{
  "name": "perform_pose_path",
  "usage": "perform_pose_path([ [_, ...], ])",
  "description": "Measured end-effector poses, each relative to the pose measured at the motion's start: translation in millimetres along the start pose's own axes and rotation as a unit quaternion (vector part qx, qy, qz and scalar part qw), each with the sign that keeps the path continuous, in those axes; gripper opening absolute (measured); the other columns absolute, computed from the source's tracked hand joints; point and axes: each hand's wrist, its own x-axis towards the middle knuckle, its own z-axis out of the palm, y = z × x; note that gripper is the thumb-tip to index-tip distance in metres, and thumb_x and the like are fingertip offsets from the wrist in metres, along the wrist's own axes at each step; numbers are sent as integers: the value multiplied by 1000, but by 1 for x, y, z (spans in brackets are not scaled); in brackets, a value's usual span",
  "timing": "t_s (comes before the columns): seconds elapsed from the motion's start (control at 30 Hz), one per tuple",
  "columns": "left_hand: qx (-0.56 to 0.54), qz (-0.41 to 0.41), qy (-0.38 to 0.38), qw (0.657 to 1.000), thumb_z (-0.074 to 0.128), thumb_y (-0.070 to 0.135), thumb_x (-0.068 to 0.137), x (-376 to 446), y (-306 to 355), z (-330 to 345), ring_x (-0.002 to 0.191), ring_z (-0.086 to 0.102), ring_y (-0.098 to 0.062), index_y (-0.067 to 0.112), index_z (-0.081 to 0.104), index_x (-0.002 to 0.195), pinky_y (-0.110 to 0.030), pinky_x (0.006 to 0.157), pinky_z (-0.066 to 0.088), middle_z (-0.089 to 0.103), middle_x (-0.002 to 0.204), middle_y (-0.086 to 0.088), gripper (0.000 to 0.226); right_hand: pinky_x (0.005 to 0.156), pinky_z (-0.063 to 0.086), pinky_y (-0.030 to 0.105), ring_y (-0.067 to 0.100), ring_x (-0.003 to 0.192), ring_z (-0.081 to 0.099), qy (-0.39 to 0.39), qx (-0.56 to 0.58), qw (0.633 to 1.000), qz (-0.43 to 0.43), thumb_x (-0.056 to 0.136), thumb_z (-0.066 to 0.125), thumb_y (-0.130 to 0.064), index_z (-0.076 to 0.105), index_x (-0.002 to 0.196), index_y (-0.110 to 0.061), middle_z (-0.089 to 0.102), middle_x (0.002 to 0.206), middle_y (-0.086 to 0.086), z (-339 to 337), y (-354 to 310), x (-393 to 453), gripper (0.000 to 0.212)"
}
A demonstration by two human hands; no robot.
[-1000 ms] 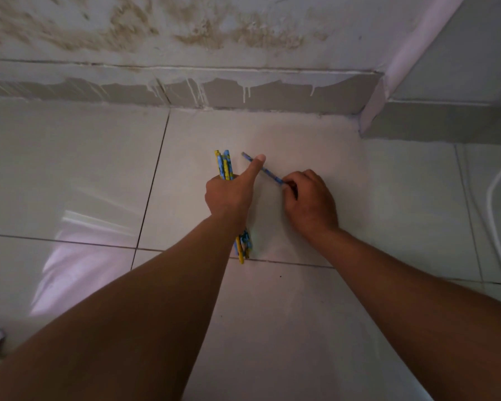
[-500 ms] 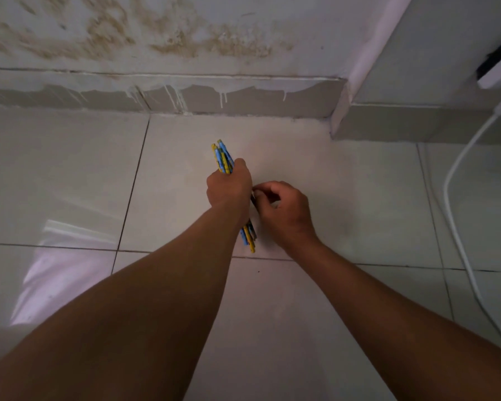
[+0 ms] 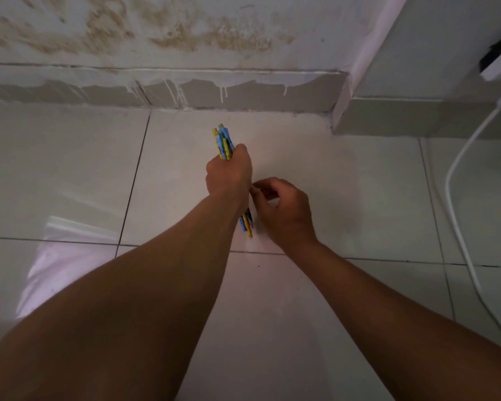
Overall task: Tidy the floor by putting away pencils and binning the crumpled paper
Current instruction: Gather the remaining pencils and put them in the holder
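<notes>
No text, label, brand, number or sign can be read anywhere. The blue and yellow pencils [image 3: 223, 141] carry a mottled pattern, too small and blurred to show any lettering. The wall [image 3: 185, 27] bears only brown stains, and the floor tiles [image 3: 344, 192] are plain.

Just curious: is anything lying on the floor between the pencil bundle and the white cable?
Only the right hand beside the pencil bundle; beyond it, bare tile to the white cable, head view.
</notes>
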Motion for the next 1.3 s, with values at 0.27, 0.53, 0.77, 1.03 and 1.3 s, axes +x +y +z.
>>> perform_pose_path([
  [0.27, -100, -17, -28, 994, 63, 39, 93, -3, 1, 7, 47, 55, -18, 13, 54, 65, -28, 56, 50, 56, 52, -2, 40, 72, 54, 40, 13, 82, 65, 0, -22, 999, -24, 90, 54, -31, 70, 95, -23, 70, 87, -6, -7, -5, -2, 19],
  [0.53, -64, 47, -30, 996, 63, 47, 69, -69, 63, -4, 54, 52, -30, 17, 48, 52, -47, 63, 54, 47, 49, -2, 38, 79, 49, 43, 21, 100, 63, 24, -137, 987, -79, 96, 48, -35, 66, 108, -18, 69, 106, -2, -83, -68, -34, 27],
  [0.77, -30, 80, -98, 992, 59, 30, 75, -190, 163, -56, 51, 34, -22, 17, 40, 47, -37, 53, 35, 36, 45, 1, 36, 102, 33, 19, 14, 123, 52, 47, -137, 989, -14, 101, 41, -36, 54, 135, -15, 60, 133, 1, -199, -184, -73, 42],
  [1.03, 0, 163, -205, 965, 56, 16, 83, -359, 321, -88, 47, 23, -16, 19, 32, 46, -31, 50, 25, 24, 41, 9, 44, 109, 39, 31, 16, 130, 50, 72, -212, 975, -4, 103, 36, -40, 49, 141, -17, 56, 140, 3, -363, -329, -93, 46],
  [1.3, -3, 243, -284, 928, 55, 21, 78, -533, 473, -93, 53, 21, -20, 18, 34, 43, -34, 52, 24, 22, 45, 7, 40, 106, 44, 40, 21, 128, 52, 156, -225, 962, -17, 102, 36, -40, 50, 140, -15, 57, 139, 5, -552, -456, -109, 47],
])
